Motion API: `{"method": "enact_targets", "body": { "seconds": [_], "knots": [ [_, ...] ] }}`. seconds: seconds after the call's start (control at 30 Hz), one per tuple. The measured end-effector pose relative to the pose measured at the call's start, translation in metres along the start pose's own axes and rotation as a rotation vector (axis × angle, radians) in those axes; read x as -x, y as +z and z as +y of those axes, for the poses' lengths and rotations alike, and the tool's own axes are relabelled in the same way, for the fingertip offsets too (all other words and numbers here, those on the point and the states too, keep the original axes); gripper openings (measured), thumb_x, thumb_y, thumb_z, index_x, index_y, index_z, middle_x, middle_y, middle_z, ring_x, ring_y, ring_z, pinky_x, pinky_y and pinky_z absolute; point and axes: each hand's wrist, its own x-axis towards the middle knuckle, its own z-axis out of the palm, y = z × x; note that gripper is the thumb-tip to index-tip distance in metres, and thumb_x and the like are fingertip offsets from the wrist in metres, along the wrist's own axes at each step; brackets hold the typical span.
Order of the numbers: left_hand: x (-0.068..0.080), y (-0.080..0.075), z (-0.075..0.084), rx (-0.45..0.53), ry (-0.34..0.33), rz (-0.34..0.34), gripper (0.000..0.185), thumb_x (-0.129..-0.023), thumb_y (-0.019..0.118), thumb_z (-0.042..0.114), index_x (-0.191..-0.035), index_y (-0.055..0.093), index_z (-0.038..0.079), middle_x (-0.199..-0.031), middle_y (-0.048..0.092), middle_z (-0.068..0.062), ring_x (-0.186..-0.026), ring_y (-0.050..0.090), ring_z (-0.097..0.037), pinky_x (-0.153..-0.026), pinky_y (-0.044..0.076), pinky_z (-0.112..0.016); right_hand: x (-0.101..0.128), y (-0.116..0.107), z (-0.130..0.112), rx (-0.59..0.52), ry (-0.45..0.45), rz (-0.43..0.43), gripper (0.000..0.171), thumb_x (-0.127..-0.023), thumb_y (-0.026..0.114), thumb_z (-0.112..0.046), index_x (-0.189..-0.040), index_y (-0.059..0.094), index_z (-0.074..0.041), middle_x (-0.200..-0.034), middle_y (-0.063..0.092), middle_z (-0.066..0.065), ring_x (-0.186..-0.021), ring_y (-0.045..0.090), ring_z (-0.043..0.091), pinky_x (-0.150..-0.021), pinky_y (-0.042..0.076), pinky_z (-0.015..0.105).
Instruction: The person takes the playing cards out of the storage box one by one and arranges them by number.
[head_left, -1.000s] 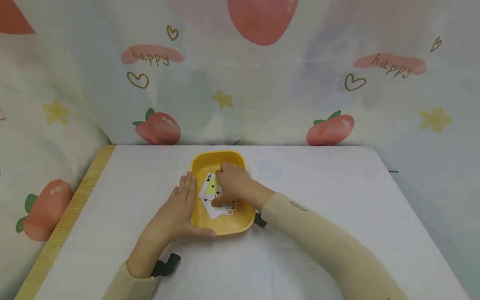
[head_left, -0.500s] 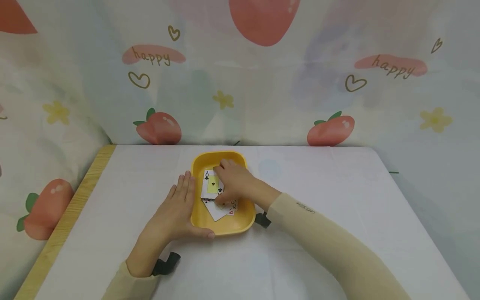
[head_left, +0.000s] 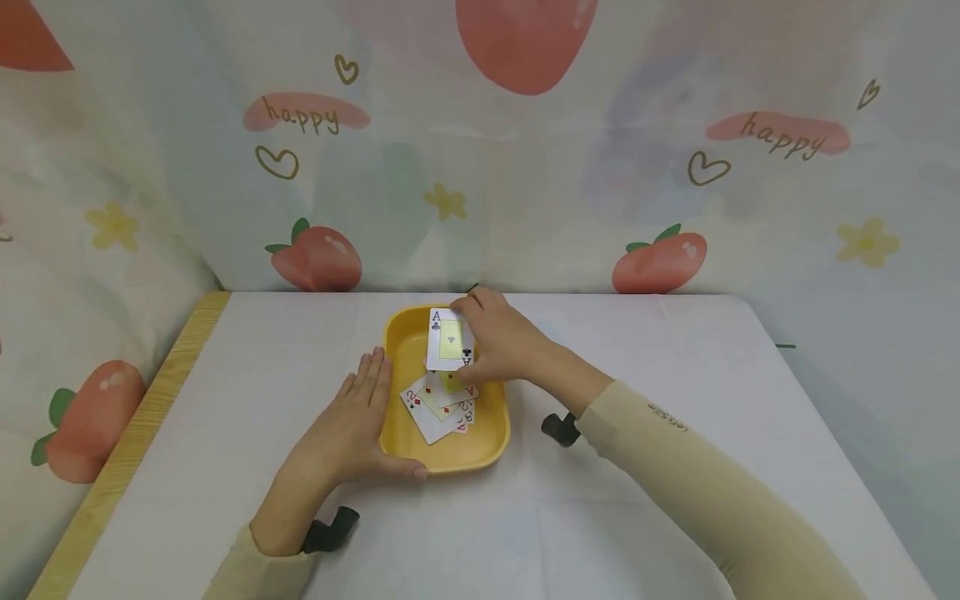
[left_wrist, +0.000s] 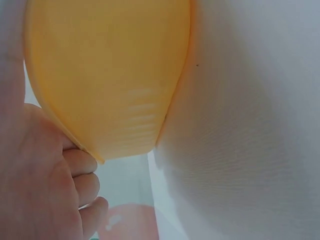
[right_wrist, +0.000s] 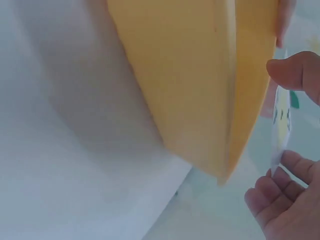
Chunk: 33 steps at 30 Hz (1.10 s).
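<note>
Lifting ace of clubs, tray steadied

right hand covers ace's right edge; lower cards overlap, faces partly hidden; tray cropped in wrist views.

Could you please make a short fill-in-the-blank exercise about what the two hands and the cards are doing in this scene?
1. The right hand pinches the ace of ____.
2. The tray that holds the other cards is ____ in colour.
3. The left hand rests against the tray's ____ side.

Missing words: clubs; yellow; left
</note>
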Motion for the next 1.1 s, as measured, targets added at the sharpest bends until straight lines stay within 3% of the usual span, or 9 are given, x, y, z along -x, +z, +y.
{"method": "enact_targets", "body": {
  "seconds": [0.23,0.4,0.6,1.1],
  "knots": [
    [-0.002,0.001,-0.001,0.007,-0.005,-0.004,0.151,-0.055,0.075,0.084,-0.158,0.007,-0.003,-0.167,-0.002,-0.018,-0.154,0.001,-0.035,-0.123,0.015,-0.051,0.007,-0.016,0.023,-0.045,0.034,-0.013,0.095,-0.068,0.087,-0.04,-0.145,0.044,-0.005,-0.139,0.045,0.01,-0.124,0.044,0.025,-0.109,0.045,0.039],
    [-0.003,0.0,0.0,0.002,-0.013,-0.009,0.15,-0.056,0.074,0.084,-0.158,0.007,-0.003,-0.167,-0.003,-0.017,-0.154,0.0,-0.034,-0.124,0.015,-0.052,0.013,-0.02,0.037,-0.023,0.069,-0.01,0.092,-0.069,0.084,-0.038,-0.144,0.044,-0.005,-0.135,0.046,0.011,-0.121,0.044,0.026,-0.106,0.047,0.04],
    [-0.003,0.002,0.003,-0.004,-0.063,-0.007,0.149,-0.059,0.073,0.083,-0.158,0.001,-0.002,-0.167,-0.004,-0.017,-0.155,0.0,-0.034,-0.124,0.013,-0.052,0.02,-0.019,0.052,-0.013,0.128,-0.006,0.093,-0.07,0.086,-0.041,-0.144,0.044,-0.006,-0.136,0.046,0.011,-0.121,0.043,0.026,-0.107,0.047,0.04],
    [-0.002,0.004,0.004,0.031,-0.071,-0.024,0.157,-0.052,0.074,0.086,-0.159,-0.001,-0.001,-0.167,-0.006,-0.016,-0.155,-0.002,-0.033,-0.123,0.014,-0.052,0.019,-0.01,0.088,-0.027,0.179,-0.045,0.091,-0.072,0.084,-0.04,-0.145,0.042,-0.006,-0.139,0.043,0.014,-0.121,0.043,0.029,-0.106,0.047,0.046]
  ]
}}
